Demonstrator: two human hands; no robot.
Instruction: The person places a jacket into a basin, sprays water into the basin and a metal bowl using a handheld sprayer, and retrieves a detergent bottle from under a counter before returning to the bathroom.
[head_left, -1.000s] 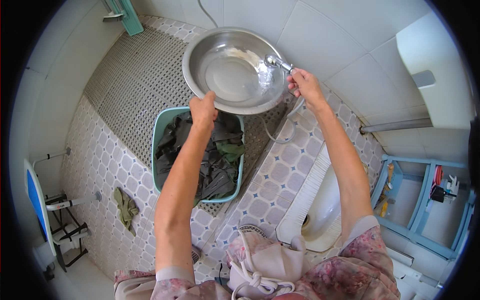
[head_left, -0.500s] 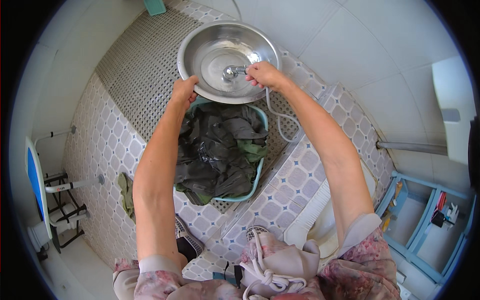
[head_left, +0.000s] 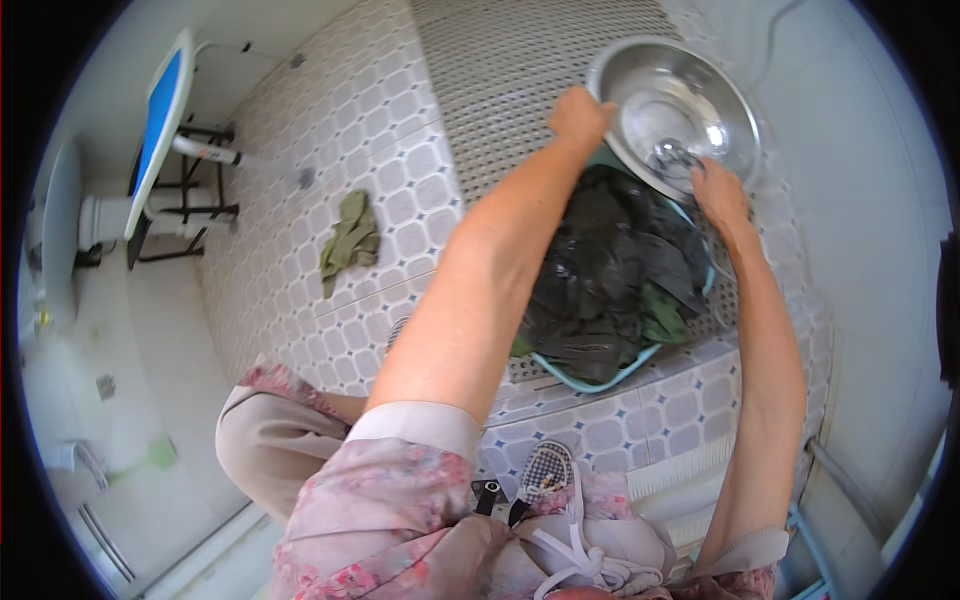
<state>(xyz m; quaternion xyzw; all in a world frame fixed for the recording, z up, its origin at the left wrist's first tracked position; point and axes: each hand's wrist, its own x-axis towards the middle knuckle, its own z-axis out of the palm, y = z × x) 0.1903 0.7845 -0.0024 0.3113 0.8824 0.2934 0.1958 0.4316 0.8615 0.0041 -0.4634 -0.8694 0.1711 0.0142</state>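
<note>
My left hand [head_left: 583, 115] is closed on the left rim of a shiny steel basin [head_left: 645, 90]. In my right hand [head_left: 720, 198], at the basin's near right edge, is a chrome shower head [head_left: 670, 157] whose head sits inside the basin. Glare and blur hide whether water runs from it. Just below the basin, a light teal tub [head_left: 580, 382] is heaped with wet dark clothes [head_left: 610, 265]. A green garment [head_left: 662, 315] shows at the heap's right side.
A grey perforated mat [head_left: 520, 60] lies under the tub and basin. On the patterned tile floor [head_left: 370, 130] lies a crumpled olive cloth [head_left: 352, 243]. A chair with a blue seat [head_left: 160, 105] stands at the left. A white squat toilet [head_left: 690, 490] and a pipe [head_left: 850, 490] are at the lower right.
My view has swung left, so the basin, tub and hands appear farther right and more of the left side shows. Both hands keep their holds on the basin and shower head.
</note>
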